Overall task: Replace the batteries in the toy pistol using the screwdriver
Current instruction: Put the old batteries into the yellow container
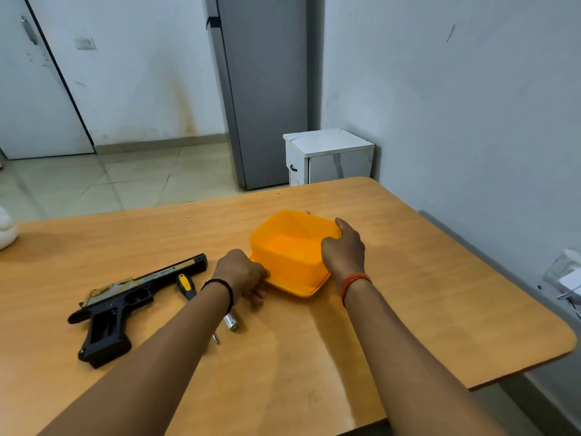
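A black and gold toy pistol [119,305] lies on its side at the left of the wooden table [408,309]. A screwdriver with a yellow and black handle [186,286] lies just right of it, its shaft partly hidden under my left forearm. A silver battery [231,321] rests beside that forearm. An orange plastic container [287,247] stands upside down on its orange lid [301,291]. My left hand [242,273] pinches the lid's left edge. My right hand [344,250] grips the container's right side.
A white object [6,229] sits at the table's far left edge. Beyond the table stand a grey refrigerator [264,89] and a small white cabinet [328,155]. White items [566,278] lie on a ledge at the right, near the wall.
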